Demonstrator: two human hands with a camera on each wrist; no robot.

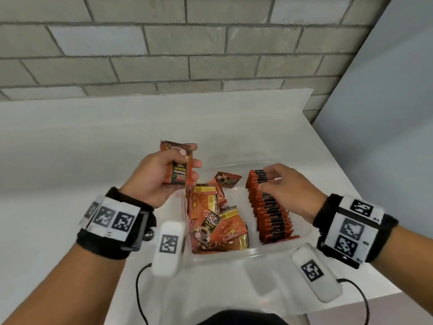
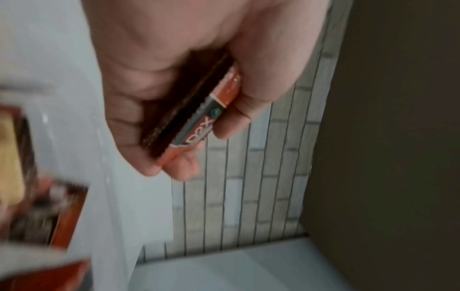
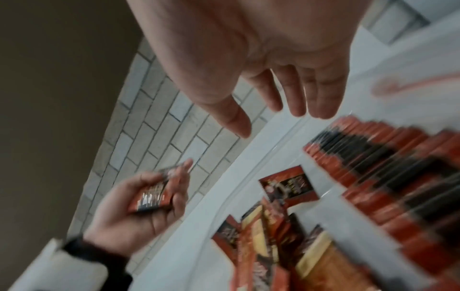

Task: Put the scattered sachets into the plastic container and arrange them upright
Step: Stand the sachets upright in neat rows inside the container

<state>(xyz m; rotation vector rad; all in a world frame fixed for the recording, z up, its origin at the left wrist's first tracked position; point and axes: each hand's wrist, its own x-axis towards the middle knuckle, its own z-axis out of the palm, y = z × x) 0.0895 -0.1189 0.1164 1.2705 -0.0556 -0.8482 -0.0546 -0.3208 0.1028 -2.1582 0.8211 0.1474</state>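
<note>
Head view: left hand (image 1: 161, 177) grips sachets (image 1: 179, 170).

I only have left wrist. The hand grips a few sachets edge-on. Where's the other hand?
Observer: The right hand is over the upright row of sachets in the plastic container, fingers spread, gripping nothing.
Operator: Anything loose inside the container?
Observer: Yes, a jumbled pile of sachets lies in its left half, beside the row.
Operator: Where is my hand relative to it?
Observer: The left hand, holding its small stack of sachets, is raised near the container's far left corner.
</note>
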